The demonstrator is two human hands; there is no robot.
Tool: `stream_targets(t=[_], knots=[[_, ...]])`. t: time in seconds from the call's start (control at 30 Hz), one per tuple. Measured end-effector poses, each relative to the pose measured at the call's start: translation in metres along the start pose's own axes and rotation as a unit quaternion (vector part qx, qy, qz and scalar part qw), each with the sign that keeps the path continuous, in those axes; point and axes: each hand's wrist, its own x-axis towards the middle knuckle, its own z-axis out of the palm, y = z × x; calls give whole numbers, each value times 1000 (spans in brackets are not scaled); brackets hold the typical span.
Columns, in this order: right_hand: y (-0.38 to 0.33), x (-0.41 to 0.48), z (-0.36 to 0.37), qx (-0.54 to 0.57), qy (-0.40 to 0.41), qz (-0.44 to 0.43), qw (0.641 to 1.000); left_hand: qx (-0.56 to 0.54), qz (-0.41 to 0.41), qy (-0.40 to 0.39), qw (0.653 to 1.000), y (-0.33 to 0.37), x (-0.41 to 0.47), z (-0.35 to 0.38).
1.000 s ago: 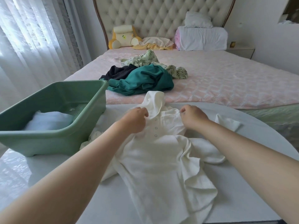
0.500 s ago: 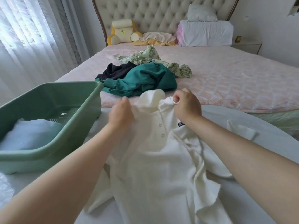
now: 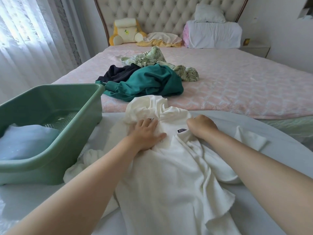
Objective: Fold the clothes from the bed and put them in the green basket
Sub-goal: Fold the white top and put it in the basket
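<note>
- A white shirt (image 3: 171, 180) lies spread on the white counter (image 3: 279, 143), collar end toward the bed (image 3: 237, 85).
- The left hand (image 3: 145, 133) rests flat on the shirt's chest, fingers (image 3: 150, 123) released and spread.
- The right hand (image 3: 201, 125) is curled, fingers clenched on the cloth near the collar.
- The green basket (image 3: 50, 106) sits at the left on the counter, a pale blue folded piece (image 3: 25, 141) inside.
- A teal garment (image 3: 147, 85), a dark garment (image 3: 118, 73) and a leaf-print garment (image 3: 152, 57) lie heaped on the bed.
</note>
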Motion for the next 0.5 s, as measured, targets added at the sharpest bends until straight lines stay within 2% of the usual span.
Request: stream_targets(t=[0.07,0.17,0.27,0.33,0.4,0.5], knots=[[7,2,-3,-24,-25,-39,999,16,-12,-4,1000,-6,1,-2],[14,-3,-11,24,-72,-93,993,41,-48,5,998,0,8,-17],[22,-8,-19,54,-110,-111,986,77,-34,112,990,24,14,-25],[23,-17,-28,9,-166,-108,980,44,-45,145,987,39,19,-24],[23,-26,-34,-64,-218,-129,965,20,-74,120,990,46,23,-20],[25,-35,-31,-73,-234,-176,953,0,-75,153,985,43,24,-14]])
